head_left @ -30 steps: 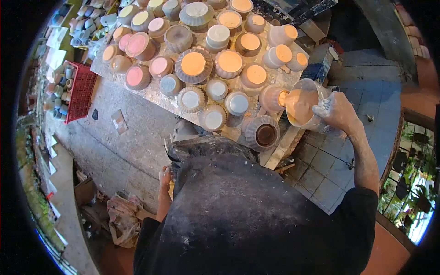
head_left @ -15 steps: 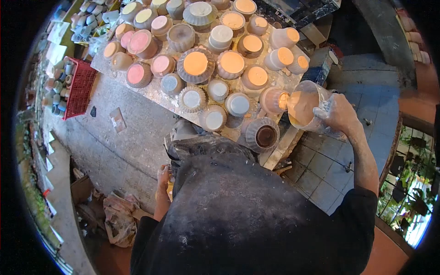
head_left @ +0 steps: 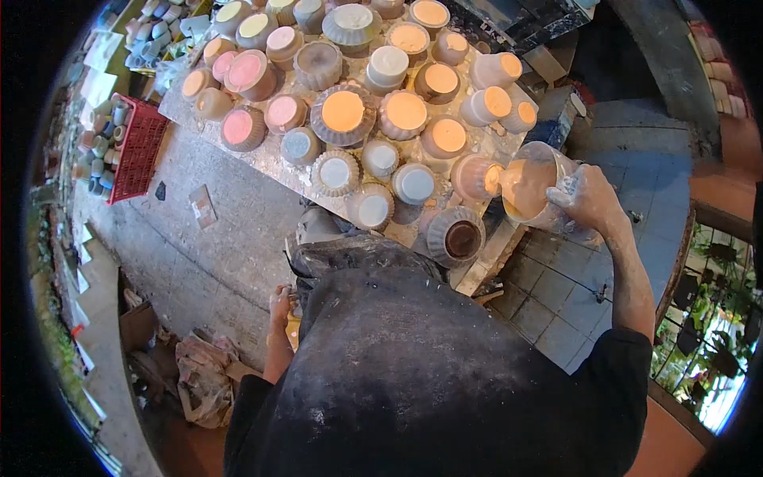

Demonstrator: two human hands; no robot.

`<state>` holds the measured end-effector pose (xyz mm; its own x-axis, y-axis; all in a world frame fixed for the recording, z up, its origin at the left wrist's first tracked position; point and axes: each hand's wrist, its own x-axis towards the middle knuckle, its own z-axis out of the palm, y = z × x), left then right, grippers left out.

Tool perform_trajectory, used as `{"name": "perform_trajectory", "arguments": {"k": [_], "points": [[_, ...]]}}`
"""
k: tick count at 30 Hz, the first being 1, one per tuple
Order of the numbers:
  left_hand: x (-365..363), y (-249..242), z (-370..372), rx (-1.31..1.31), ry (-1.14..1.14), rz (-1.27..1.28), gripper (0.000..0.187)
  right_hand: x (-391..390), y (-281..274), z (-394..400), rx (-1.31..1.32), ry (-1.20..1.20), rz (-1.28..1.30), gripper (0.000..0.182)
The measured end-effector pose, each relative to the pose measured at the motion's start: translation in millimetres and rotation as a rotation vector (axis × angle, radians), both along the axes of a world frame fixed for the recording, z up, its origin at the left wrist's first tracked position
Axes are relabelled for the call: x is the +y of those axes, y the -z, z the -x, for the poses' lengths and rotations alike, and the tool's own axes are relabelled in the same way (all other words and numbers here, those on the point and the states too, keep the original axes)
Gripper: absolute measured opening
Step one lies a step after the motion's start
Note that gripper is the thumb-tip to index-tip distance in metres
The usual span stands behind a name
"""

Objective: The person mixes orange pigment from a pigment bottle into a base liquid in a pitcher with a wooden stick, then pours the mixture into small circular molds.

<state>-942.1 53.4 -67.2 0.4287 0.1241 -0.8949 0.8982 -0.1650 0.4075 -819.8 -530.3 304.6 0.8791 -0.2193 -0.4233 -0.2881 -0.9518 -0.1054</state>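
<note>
My right hand [head_left: 590,197] is closed around a translucent plastic jug [head_left: 563,224], tipped to the left. Pale orange liquid [head_left: 531,188] fills its mouth and reaches the lip, which sits over a fluted mould [head_left: 472,176] at the table's right side. White residue coats the fingers. Just below that mould stands another fluted mould [head_left: 455,237] with a dark inside. Low at my left side, my left hand [head_left: 280,304] has curled fingers beside the dark apron [head_left: 366,318]; what they hold, if anything, is hidden. Something yellow shows just under that hand.
Several moulds filled with orange, pink, yellow and whitish material crowd the spattered table [head_left: 266,171]. A red crate [head_left: 139,151] of small pots stands on the left. Crumpled plastic [head_left: 205,381] lies low left. Grey tiled floor [head_left: 548,306] extends to the right.
The jug and my right hand stay nearly in place, with the orange liquid still at the lip. The view has shifted slightly. My left hand remains low at my side.
</note>
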Motion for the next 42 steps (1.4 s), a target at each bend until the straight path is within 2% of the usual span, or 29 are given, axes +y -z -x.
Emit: {"name": "perform_trajectory", "arguments": {"k": [3, 6, 9, 10, 12, 14, 16, 18, 19, 20, 22, 23, 25, 27, 30, 34, 35, 38, 39, 41, 42], "points": [[-1, -8, -2, 0.006, 0.023, 0.011, 0.022, -9, 5, 6, 0.024, 0.038, 0.084, 0.037], [15, 10, -1, -0.099, 0.087, -0.009, 0.021, -8, -1, 4, 0.070, 0.061, 0.018, 0.038], [40, 0, -29, -0.065, 0.449, -0.078, 0.027, -14, 7, 18, -0.009, 0.035, 0.090, 0.037], [33, -24, -49, -0.099, 0.570, -0.107, 0.028, -13, 2, 21, -0.036, 0.085, 0.034, 0.036], [6, -115, -107, -0.166, 0.801, -0.174, 0.031, -6, -11, 27, -0.094, 0.175, -0.084, 0.036], [-38, -193, -148, -0.343, 0.844, -0.161, 0.033, -17, -7, 42, -0.118, 0.227, -0.215, 0.035], [-103, -261, -173, -0.648, 0.780, 0.075, 0.032, -34, 5, 71, -0.168, 0.279, -0.293, 0.033], [-166, -296, -195, -0.796, 0.974, 0.216, 0.030, -47, 22, 106, -0.254, 0.322, -0.316, 0.030], [-202, -291, -202, -0.903, 0.989, 0.381, 0.030, -46, 26, 120, -0.297, 0.397, -0.375, 0.028], [-243, -290, -205, -0.877, 0.962, 0.553, 0.030, -46, 31, 135, -0.346, 0.442, -0.415, 0.029], [-319, -269, -207, -0.999, 1.185, 0.391, 0.029, -51, 50, 170, -0.458, 0.541, -0.492, 0.029], [-359, -248, -206, -0.999, 1.175, 0.440, 0.034, -67, 72, 198, -0.506, 0.540, -0.477, 0.031], [-420, -219, -207, -1.011, 1.200, 0.396, 0.047, -48, 70, 220, -0.601, 0.640, -0.497, 0.033], [-454, -199, -205, -1.184, 1.338, 0.304, 0.055, -26, 77, 237, -0.750, 0.705, -0.562, 0.034], [-489, -151, -203, -1.162, 1.457, 0.204, 0.064, -2, 105, 271, -0.910, 0.828, -0.534, 0.035], [-492, -161, -198, -1.139, 1.722, 0.077, 0.069, 18, 119, 304, -0.842, 1.000, -0.556, 0.034], [-492, -137, -202, -1.149, 1.740, 0.030, 0.078, 22, 119, 307, -0.832, 0.951, -0.484, 0.033], [-491, -153, -203, -0.891, 1.494, 0.287, 0.084, 34, 136, 331, -0.829, 1.049, -0.493, 0.035], [-494, -143, -206, -0.895, 1.372, 0.301, 0.083, 35, 145, 343, -0.766, 1.112, -0.505, 0.035], [-499, -140, -204, -1.045, 1.512, 0.194, 0.083, 38, 165, 371, -0.637, 1.228, -0.532, 0.037], [-500, -139, -204, -1.120, 1.575, 0.135, 0.084, 45, 175, 376, -0.708, 1.224, -0.475, 0.035]]}}
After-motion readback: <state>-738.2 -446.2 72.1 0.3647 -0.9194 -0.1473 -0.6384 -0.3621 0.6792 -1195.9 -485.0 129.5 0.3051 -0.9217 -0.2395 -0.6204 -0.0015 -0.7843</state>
